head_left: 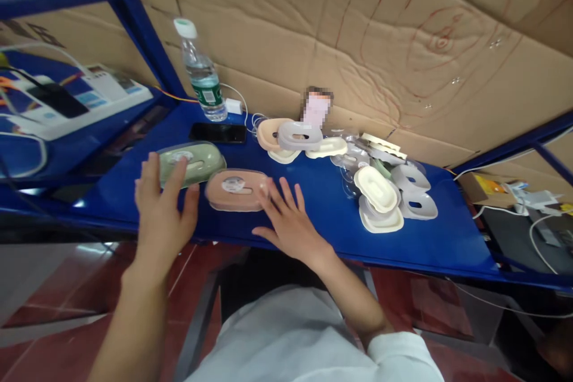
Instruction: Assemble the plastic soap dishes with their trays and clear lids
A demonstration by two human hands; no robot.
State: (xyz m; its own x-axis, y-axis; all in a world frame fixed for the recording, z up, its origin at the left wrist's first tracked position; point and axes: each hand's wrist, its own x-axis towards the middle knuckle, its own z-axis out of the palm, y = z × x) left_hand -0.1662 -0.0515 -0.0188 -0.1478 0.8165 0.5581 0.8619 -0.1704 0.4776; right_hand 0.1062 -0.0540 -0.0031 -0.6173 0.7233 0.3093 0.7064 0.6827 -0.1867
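Note:
A green oval dish (201, 162) with a round label lies on the blue table at the left. My left hand (165, 206) is over its left and near side, fingers spread, holding nothing. Beside it, nearer the front edge, is a pink oval dish (233, 191), also labelled. My right hand (289, 215) reaches its right end with spread fingertips that overlap the rim; whether they touch it I cannot tell. A peach dish (266, 133) and a grey dish (299, 135) are piled toward the back. Cream dishes (378, 189) and grey rings (419, 205) form a heap at the right.
Behind the green dish are a black phone (218, 132) and a water bottle (203, 83). A second phone (317, 108) leans on the cardboard wall (268, 30). Power strips and cables (85, 101) lie at the left. An open box (487, 191) stands at the far right.

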